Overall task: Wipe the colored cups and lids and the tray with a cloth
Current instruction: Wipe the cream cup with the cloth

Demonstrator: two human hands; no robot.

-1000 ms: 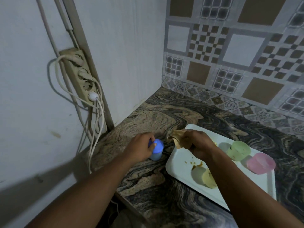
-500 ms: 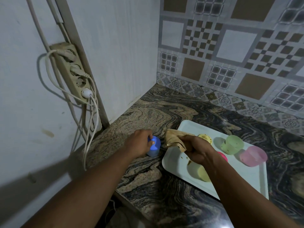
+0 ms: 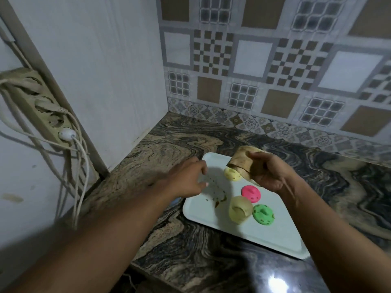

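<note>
Cloth [image 3: 241, 163], tan and crumpled, is bunched in the right hand [image 3: 268, 173], whose fingers and thumb curl round it above the far edge of the white rectangular plastic tray [image 3: 203, 214]. Just under the cloth's hanging fold lies a round pale-yellow speckled lid [image 3: 231, 174], partly covered by it. Nearer the person from that grip come a round pink speckled lid [image 3: 250, 193], then a translucent yellow plastic cup [image 3: 240, 209] tipped on its side, with a round green speckled lid [image 3: 263, 214] just beside it. Left of the grip, the left hand [image 3: 186, 178] is over the tray's corner, blurred, fingers loosely spread and holding nothing. Between the two hands, brown smears [image 3: 218, 196] spot the tray. The tray rests on a marbled brown-and-black countertop [image 3: 169, 149]. Well left of the grip, a beige power strip [image 3: 42, 115] with white cords [image 3: 78, 166] hangs on the pale wall.
</note>
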